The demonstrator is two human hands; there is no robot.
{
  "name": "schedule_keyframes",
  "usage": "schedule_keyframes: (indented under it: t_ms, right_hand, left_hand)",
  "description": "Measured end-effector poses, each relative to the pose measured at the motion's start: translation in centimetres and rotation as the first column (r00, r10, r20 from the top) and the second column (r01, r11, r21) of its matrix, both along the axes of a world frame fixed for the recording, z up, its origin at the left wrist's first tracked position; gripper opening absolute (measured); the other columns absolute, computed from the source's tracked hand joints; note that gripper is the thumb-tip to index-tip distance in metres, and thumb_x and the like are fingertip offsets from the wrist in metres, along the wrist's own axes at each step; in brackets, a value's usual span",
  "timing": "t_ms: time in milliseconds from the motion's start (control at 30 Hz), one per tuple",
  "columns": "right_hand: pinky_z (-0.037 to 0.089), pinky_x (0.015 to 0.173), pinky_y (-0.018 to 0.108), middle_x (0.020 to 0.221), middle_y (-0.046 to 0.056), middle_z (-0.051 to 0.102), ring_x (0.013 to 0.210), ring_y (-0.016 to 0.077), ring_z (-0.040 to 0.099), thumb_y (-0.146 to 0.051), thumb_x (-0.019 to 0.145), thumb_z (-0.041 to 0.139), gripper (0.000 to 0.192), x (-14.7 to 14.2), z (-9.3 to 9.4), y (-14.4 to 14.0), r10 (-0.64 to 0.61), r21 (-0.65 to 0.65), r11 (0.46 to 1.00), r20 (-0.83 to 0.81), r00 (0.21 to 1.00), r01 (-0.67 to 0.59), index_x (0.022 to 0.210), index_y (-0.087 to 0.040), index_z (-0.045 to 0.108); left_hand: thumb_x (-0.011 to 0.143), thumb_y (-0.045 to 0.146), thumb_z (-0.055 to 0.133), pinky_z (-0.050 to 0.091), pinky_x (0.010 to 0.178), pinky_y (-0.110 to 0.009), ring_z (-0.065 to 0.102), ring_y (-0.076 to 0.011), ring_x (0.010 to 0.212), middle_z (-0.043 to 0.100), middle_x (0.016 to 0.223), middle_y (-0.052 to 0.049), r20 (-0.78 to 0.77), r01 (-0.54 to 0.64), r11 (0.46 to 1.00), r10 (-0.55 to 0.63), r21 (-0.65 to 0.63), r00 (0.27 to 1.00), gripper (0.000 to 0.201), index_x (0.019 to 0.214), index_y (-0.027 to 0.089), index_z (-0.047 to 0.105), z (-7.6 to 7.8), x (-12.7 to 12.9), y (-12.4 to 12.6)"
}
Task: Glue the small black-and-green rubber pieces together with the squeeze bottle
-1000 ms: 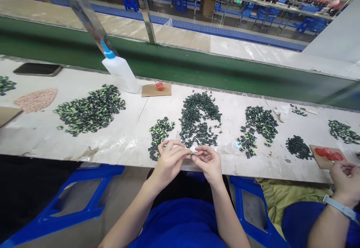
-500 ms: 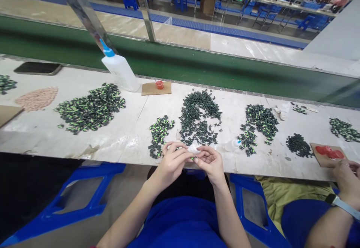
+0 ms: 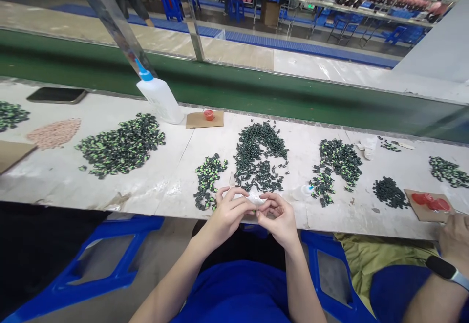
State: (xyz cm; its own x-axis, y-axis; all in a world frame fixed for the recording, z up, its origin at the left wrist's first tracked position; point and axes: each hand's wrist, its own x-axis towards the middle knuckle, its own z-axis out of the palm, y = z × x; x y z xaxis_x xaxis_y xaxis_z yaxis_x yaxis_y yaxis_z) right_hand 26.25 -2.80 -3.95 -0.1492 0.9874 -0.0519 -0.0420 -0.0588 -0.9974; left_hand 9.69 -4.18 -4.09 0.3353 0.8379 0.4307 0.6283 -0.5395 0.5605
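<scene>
Bright blue up front, that's a plain top (image 3: 234, 293)! Dark legwear (image 3: 245, 248) beyond it, probably trousers, though shadow swallows the detail. Left hand (image 3: 230, 211) and right hand (image 3: 281, 221) both bare, forearms (image 3: 174, 279) too.

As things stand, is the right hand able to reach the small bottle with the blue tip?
Probably yes: the small bottle is on the table close beside the right hand, and nothing seems to stand between them. That hand, however, looks busy with a small piece.

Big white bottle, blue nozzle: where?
In the head view, left of centre, the white bottle is near the far edge of the table, beyond the large black-and-green pile, just left of the brown card under the red cup.
</scene>
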Motion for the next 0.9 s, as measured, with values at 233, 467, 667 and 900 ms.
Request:
schedule_keyframes:
  t_ms: [233, 467, 667, 900]
  right_hand:
    - [0.056, 0.056, 0.027, 0.068, 0.002, 0.069, 0.057, 0.0152, 0.064, -0.021, 0.069, 0.070, 0.010, 5.1, 0.8, -1.1, -0.169, 0.313, 0.946, 0.253, 0.952, 0.085, 0.079, -0.021, 0.069]
    - [0.056, 0.074, 0.040, 0.078, 0.010, 0.071, 0.068, 0.0221, 0.066, -0.047, 0.065, 0.075, 0.037, 11.9, -0.9, 1.9, -0.854, 0.396, 0.516, 0.168, 0.492, 0.760, 0.081, -0.014, 0.071]
    - [0.049, 0.090, 0.048, 0.109, 0.018, 0.069, 0.098, 0.0305, 0.066, -0.059, 0.074, 0.060, 0.057, 12.2, -1.4, 3.6, -0.739, 0.405, 0.674, 0.364, 0.567, 0.618, 0.105, -0.013, 0.069]
    - [0.040, 0.096, 0.053, 0.119, 0.012, 0.063, 0.118, 0.0339, 0.046, -0.068, 0.070, 0.061, 0.068, 12.0, -3.0, 2.7, -0.563, 0.613, 0.780, 0.596, 0.573, 0.128, 0.120, -0.022, 0.060]
  left_hand:
    - [0.092, 0.017, 0.048, 0.020, 0.105, -0.047, 0.056, -0.0210, 0.113, 0.074, 0.097, -0.003, 0.000, 0.017, 0.999, -0.017, -0.041, 1.000, 0.024, 0.110, 0.026, 0.061, -0.4, 1.2, 0.4]
    - [0.091, 0.019, 0.048, 0.031, 0.096, -0.047, 0.059, -0.0233, 0.106, 0.072, 0.104, -0.006, -0.080, -0.384, 0.924, 0.383, 0.004, 0.920, 0.021, 0.105, 0.025, 0.063, -1.0, -4.8, 4.1]
    - [0.085, 0.018, 0.051, 0.037, 0.086, -0.044, 0.057, -0.0270, 0.102, 0.071, 0.100, -0.009, -0.180, -0.490, 0.871, 0.478, -0.029, 0.860, 0.021, 0.098, 0.022, 0.067, -0.3, -6.7, 8.0]
    - [0.075, 0.006, 0.049, 0.034, 0.079, -0.044, 0.055, -0.0283, 0.093, 0.073, 0.085, -0.009, -0.324, -0.351, 0.934, 0.312, -0.068, 0.893, 0.027, 0.076, 0.022, 0.070, -1.1, -5.7, 11.7]
